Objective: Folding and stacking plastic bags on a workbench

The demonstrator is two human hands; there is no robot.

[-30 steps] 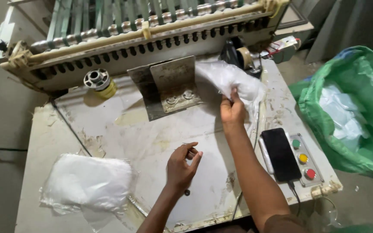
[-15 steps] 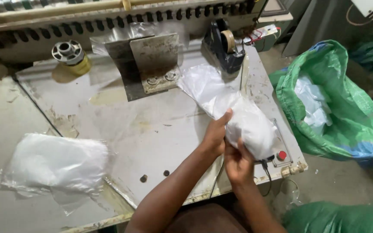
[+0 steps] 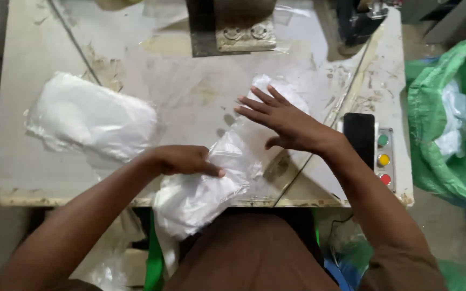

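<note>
Now the clear plastic bag of white material (image 3: 227,172), lifted above the worktop (image 3: 39,178) moments ago, lies flat at its near edge. Left hand (image 3: 182,160) pins it, fingers together; right hand (image 3: 289,121) smooths it, fingers spread apart.

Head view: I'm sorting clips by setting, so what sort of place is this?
Probably a small workshop where plastic bags are made or packed. A worn metal machine table has a panel of coloured push buttons, a stack of clear plastic bags lies on it, and a green sack stands alongside.
</note>
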